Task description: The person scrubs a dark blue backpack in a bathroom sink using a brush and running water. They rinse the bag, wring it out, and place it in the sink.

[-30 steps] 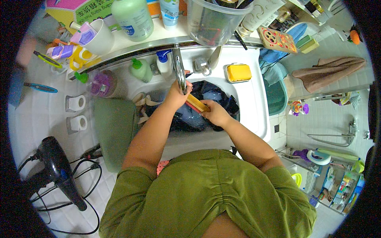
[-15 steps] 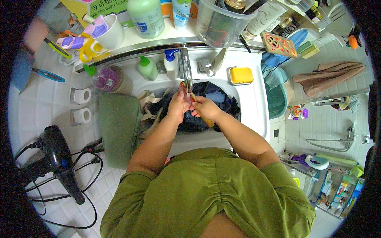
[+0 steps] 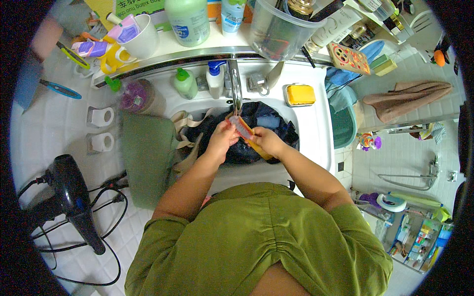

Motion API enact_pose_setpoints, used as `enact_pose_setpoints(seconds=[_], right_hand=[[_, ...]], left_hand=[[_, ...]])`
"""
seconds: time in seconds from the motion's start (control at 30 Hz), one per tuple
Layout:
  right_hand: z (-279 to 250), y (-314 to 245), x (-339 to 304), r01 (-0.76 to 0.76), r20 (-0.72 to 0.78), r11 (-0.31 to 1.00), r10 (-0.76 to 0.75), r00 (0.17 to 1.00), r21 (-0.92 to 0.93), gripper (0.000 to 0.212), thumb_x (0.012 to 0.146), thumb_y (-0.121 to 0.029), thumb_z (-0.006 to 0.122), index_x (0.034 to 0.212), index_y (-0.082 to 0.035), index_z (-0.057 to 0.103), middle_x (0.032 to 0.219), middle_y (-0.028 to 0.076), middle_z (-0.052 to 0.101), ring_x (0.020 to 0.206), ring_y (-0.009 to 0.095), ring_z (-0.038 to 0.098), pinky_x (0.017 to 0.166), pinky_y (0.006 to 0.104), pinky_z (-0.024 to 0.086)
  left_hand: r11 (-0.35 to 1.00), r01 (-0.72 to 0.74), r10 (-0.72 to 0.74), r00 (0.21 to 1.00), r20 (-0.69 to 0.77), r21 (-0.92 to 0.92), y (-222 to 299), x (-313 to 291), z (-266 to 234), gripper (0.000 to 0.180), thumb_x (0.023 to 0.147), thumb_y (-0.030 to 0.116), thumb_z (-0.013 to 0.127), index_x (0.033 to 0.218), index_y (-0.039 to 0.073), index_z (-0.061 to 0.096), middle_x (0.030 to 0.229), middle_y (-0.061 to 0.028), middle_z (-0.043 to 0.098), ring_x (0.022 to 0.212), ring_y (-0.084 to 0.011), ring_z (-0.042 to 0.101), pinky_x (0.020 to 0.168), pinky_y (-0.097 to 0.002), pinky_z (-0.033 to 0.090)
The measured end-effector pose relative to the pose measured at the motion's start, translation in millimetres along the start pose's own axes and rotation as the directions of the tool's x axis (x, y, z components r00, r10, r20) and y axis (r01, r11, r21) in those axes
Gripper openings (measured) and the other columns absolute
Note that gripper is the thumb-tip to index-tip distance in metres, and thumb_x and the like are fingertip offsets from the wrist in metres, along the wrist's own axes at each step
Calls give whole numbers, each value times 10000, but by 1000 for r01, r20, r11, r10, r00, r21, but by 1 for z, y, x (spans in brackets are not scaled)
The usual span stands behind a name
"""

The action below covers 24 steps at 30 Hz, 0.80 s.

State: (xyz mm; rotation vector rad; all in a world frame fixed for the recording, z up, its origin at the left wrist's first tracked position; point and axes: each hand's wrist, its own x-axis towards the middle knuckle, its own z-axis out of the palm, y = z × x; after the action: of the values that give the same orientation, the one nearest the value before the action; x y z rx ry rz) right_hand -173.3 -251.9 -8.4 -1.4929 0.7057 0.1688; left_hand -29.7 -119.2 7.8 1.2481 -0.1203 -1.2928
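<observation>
Moved since the earlier frame: brush point(image 3: 244, 129), yellow-handled, turned bristles-up below the tap point(image 3: 236, 91). Left hand point(image 3: 222, 141): fingers gripping its head end. Right hand point(image 3: 267, 143): fingers clasping the handle. Dark cloth point(image 3: 277, 130): bunched beneath, in sink point(image 3: 317, 130). Progress: brush not set down, cloth not lifted out (amount done untellable).

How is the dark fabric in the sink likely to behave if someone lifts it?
The dark fabric would probably hang floppy, since it lies in loose folds and creases. It may be heavy for its size and apt to drip: it looks wet, bunched in the sink below the faucet.
</observation>
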Motion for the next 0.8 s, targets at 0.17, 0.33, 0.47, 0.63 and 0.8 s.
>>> enact_pose_setpoints(seconds=[0.17, 0.33, 0.47, 0.63, 0.8], right_hand=[[6, -13, 39, 16, 68, 937, -42, 997, 349, 151, 911, -156, 561, 1017, -60, 610, 888, 27, 634, 789, 131, 580, 741, 278, 463], [16, -42, 57, -41, 140, 897, -24, 990, 439, 231, 854, -33, 593, 1083, -62, 592, 1018, 55, 630, 912, 163, 593, 817, 308, 474], [30, -59, 55, -50, 169, 791, -68, 983, 610, 223, 856, -64, 596, 1078, -63, 578, 969, 61, 625, 915, 180, 587, 823, 352, 488], [42, -46, 64, 140, 28, 964, -150, 988, 227, 302, 893, -138, 594, 1154, -12, 509, 982, 58, 581, 891, 161, 549, 801, 306, 458], [39, -43, 32, 95, 9, 995, -95, 995, 5, 278, 897, -203, 601, 1086, -3, 563, 930, 60, 608, 857, 151, 555, 791, 303, 456]], left_hand=[[989, -143, 146, 984, -103, 30, 24, -2, -1, 392, 925, 285, 517, 1276, 116, 479, 1175, -34, 585, 1053, -165, 564, 907, -353, 403], [965, -250, 257, 963, -87, 86, 23, -16, 1, 393, 898, 77, 446, 1290, 50, 466, 1161, -45, 572, 1043, -120, 537, 863, -236, 405], [930, -365, 362, 930, 59, 52, -9, 0, -18, 419, 913, 86, 441, 1328, 69, 391, 1185, -53, 538, 1072, -157, 539, 931, -312, 431], [988, -66, 64, 998, -13, -139, -20, -15, 4, 329, 917, 114, 470, 1245, 102, 438, 1094, -56, 570, 990, -178, 584, 818, -348, 502], [998, -64, 64, 998, 1, -8, -28, -23, 11, 245, 890, 114, 511, 1123, 40, 495, 959, -69, 598, 842, -187, 619, 746, -339, 520]])
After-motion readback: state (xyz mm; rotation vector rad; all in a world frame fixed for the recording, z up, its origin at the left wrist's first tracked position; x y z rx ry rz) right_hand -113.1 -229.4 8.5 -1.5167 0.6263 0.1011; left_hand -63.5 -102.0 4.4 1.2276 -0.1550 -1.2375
